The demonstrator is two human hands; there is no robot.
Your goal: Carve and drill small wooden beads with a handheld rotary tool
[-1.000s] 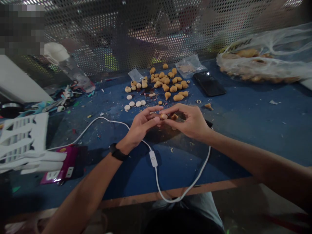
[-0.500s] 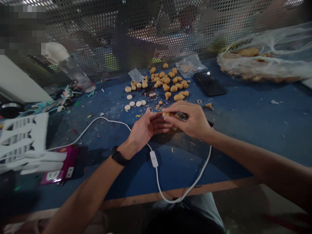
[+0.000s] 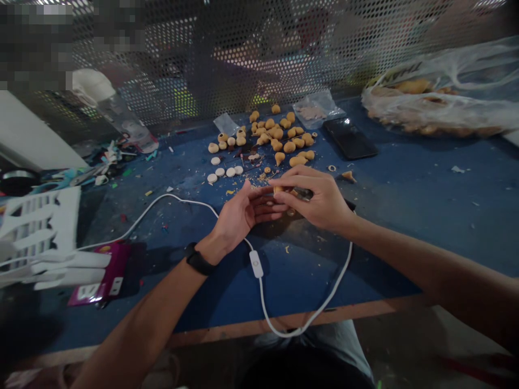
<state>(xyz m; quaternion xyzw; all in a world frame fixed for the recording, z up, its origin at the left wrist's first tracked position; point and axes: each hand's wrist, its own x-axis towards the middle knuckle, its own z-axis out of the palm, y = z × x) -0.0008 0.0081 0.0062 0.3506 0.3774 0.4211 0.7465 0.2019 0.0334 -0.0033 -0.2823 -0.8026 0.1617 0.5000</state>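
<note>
On the blue table (image 3: 425,216), the white cable (image 3: 290,335) sagged over the front edge, where a snagging forearm might have dragged it. The left hand (image 3: 237,213) lay open, fingers spread loosely; the right hand (image 3: 318,197) pinched a small gourd piece (image 3: 278,190) between thumb and fingers, just beyond the left fingertips. An uneven squeeze could have cracked it or popped it loose. Broad bare surface stretched rightward; behind, gourds (image 3: 289,146), then white discs (image 3: 231,172), hemmed the hands in.
</note>
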